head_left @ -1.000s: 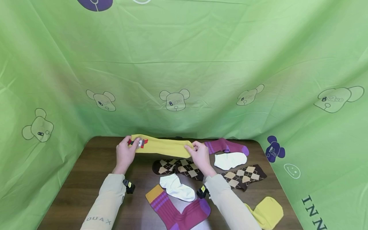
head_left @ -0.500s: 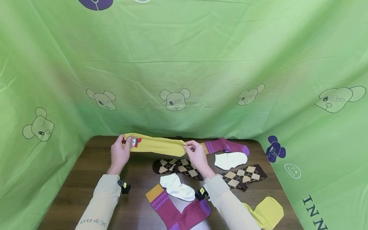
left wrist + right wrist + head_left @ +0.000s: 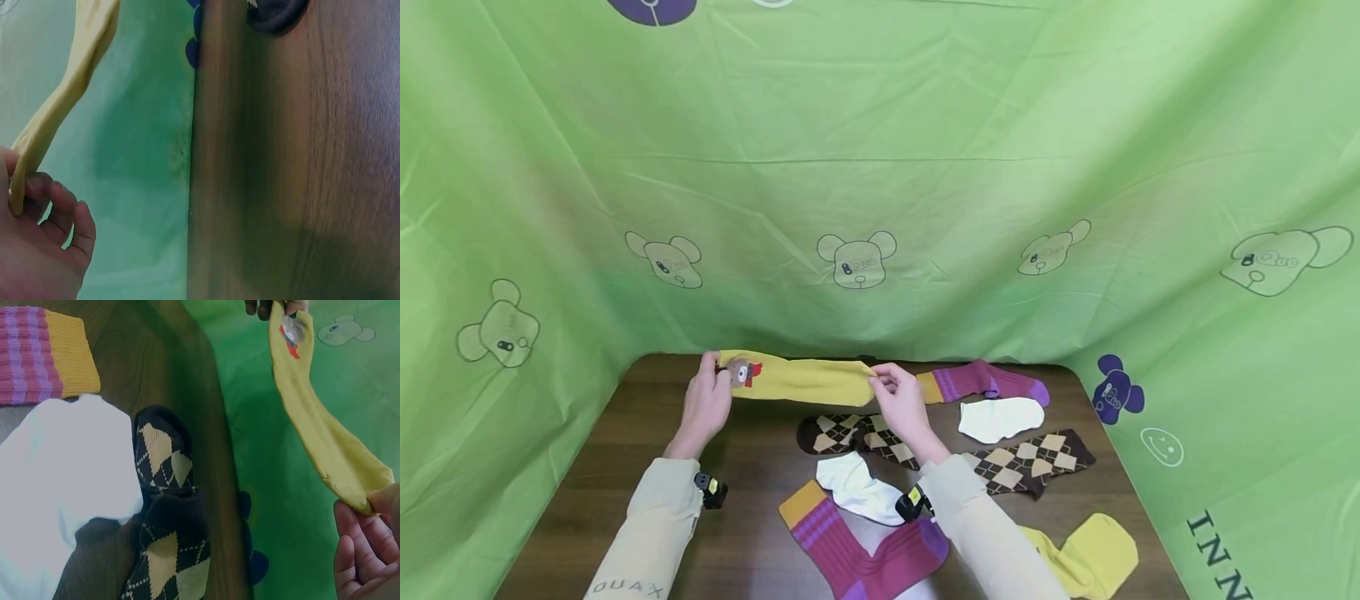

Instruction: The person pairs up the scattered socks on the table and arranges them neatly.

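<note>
At the left of the head view I see the left hand [image 3: 703, 404], which pinches one end of a yellow sock [image 3: 812, 383] near its bear picture [image 3: 742, 372]; the other fingers curl loosely. This sock is stretched in the air between both hands, over the far part of the brown table [image 3: 625, 467]. Lower down lie a magenta sock [image 3: 857, 558] with orange cuff, a dark argyle sock [image 3: 835, 433] and, between these, a white sock [image 3: 853, 486]. Next, the right hand [image 3: 904, 410] pinches the sock's other end with thumb and fingertips. Further right I find another magenta sock [image 3: 958, 381], another white sock [image 3: 1002, 419], another argyle sock [image 3: 1052, 457] and, nearest the person, a second yellow sock [image 3: 1097, 554].
</note>
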`<state>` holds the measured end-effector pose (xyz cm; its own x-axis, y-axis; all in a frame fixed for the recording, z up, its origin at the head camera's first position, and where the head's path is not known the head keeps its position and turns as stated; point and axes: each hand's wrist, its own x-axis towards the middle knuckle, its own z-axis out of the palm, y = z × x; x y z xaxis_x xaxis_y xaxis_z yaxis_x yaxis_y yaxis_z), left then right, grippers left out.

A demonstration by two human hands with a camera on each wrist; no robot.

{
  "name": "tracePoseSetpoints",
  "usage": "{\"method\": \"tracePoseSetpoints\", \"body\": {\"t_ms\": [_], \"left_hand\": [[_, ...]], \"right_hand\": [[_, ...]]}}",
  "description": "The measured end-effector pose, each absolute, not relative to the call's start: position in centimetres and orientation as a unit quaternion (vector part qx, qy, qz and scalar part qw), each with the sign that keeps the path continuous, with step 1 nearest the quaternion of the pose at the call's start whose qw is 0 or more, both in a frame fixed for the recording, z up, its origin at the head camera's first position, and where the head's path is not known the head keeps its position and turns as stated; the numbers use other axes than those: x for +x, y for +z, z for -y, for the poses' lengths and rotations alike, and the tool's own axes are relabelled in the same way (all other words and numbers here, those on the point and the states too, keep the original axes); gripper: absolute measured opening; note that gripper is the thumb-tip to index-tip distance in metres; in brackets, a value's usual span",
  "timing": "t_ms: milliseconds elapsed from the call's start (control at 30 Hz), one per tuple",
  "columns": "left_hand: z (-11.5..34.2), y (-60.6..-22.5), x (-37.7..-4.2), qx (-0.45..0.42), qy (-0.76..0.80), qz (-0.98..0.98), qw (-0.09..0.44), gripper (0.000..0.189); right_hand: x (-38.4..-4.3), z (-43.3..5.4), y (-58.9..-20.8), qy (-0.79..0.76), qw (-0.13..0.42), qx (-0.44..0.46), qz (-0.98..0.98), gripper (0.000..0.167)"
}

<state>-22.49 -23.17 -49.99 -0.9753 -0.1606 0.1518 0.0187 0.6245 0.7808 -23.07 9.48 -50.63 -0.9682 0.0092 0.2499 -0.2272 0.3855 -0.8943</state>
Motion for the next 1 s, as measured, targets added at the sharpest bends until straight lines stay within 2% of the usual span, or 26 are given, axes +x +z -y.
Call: {"method": "tracePoseSetpoints", "body": {"t_ms": [433,767,1000], "left_hand": [[24.4,-49.4,-22.3,0.063,-0.444,0.871,0.203,0.033],[25.6,-48.2,-22.2,0.094,-0.451,0.854,0.242,0.032],[27.2,-47.7,-22.2,0.119,-0.450,0.847,0.255,0.031]], "right_hand": [[-24.1,-7.7,-49.9,0.598,0.086,0.061,0.795,0.009],[-25.1,-6.0,-49.2,0.603,0.088,0.083,0.789,0.004],[-25.8,-4.7,-48.8,0.606,0.060,0.084,0.789,0.004]]}}
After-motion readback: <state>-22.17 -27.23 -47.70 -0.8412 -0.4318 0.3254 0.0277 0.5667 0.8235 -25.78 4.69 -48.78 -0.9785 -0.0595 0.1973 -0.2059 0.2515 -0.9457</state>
